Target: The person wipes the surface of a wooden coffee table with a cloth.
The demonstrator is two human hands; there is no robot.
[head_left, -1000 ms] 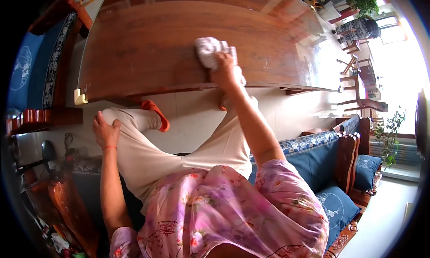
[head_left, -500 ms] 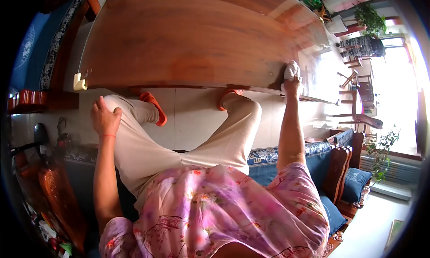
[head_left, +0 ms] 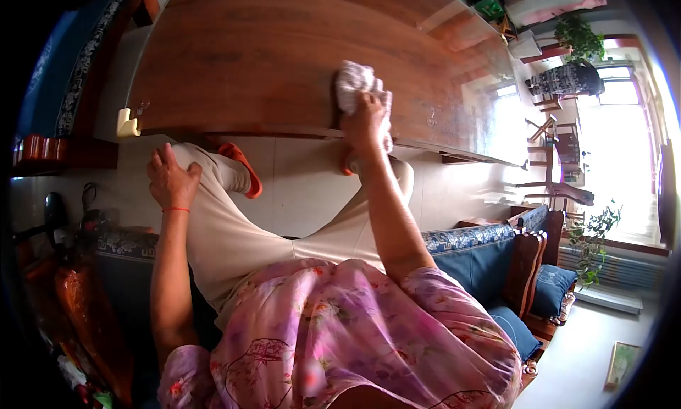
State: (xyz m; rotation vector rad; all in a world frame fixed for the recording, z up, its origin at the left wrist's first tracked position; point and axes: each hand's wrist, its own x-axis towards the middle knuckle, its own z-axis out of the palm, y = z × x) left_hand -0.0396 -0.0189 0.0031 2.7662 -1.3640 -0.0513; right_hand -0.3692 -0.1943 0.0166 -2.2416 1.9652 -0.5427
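Note:
Held in my right hand (head_left: 365, 123) is a bunched, pale pinkish cloth (head_left: 353, 81), pressed on the near part of the brown wooden table (head_left: 234, 68). The tabletop is shiny, and part of the cloth hangs at its near edge. My left hand (head_left: 172, 178) rests on my left knee with its thumb apart from the other fingers, holding nothing. A red string circles that wrist. Beige trousers (head_left: 241, 210) cover my legs, which are spread below the table edge.
A cream corner guard (head_left: 127, 123) sits on the table's near left corner. Blue sofa cushions (head_left: 472, 267) are on my right. Orange slippers (head_left: 243, 171) show on the floor. Wooden chairs (head_left: 546, 157) and plants (head_left: 596, 239) stand farther right.
My right hand has swept the cloth leftward along the table from near its right end toward the middle. My left hand stays on the knee.

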